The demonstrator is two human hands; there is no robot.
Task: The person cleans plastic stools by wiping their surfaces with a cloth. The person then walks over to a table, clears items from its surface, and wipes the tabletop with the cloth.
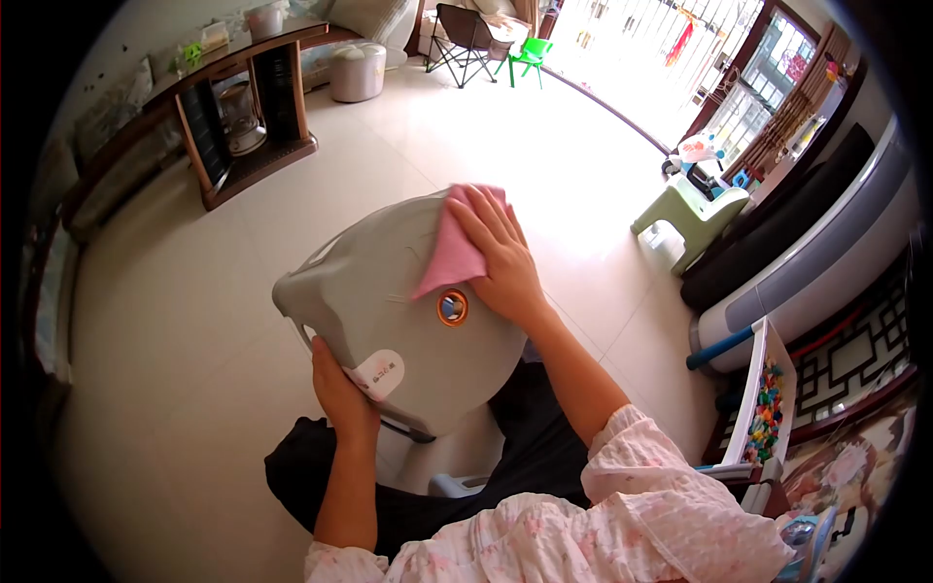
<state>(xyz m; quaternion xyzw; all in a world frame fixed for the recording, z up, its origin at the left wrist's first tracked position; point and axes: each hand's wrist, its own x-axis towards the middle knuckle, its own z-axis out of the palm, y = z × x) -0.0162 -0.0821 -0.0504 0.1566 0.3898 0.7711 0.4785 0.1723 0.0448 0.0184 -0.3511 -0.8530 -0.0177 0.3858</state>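
Note:
A grey plastic stool-like piece (389,253) is held tilted above my lap, its broad face toward me. That face has a round hole with an orange rim (453,307) and a white label (379,374). My left hand (342,394) grips the lower left edge of the grey piece, its fingers partly hidden behind it. Flat on a pink cloth (454,255), my right hand (498,255) presses it against the upper right of the face, fingers stretched out.
A wooden side table (243,117) and a round pouf (357,72) stand at the upper left. Farther back are a folding chair (465,41) and a green chair (532,58). On the right are a green stool (690,216) and a bin of colourful pieces (765,408).

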